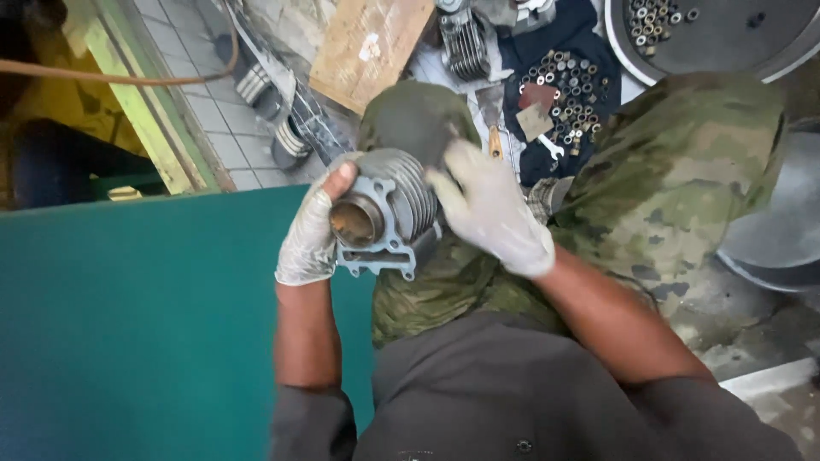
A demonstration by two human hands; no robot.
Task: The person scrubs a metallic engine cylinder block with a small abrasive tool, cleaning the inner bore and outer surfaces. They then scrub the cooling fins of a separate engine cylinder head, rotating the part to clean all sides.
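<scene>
I hold one finned engine cylinder (pixel 389 209) up over my lap, between both gloved hands. My left hand (pixel 309 235) is wrapped around its left flank, thumb hooked over the top edge just above the open bore, fingers closed on the casting. My right hand (pixel 489 209) lies flat against the fins on the far side, fingers spread and pressing rather than curled, so the cylinder is pinched between the two. Its long axis, the bore, runs roughly level and points back towards me and a little to my left; the flanged base with its corner lugs faces me. The left hand is the one nearer the bore mouth.

Behind it a dark cloth (pixel 568 94) carries a scatter of small metal sleeves, too many and too blurred to count, I think several dozen. A second finned cylinder (pixel 465 43) lies beyond that. A green panel (pixel 137 324) stands at my left.
</scene>
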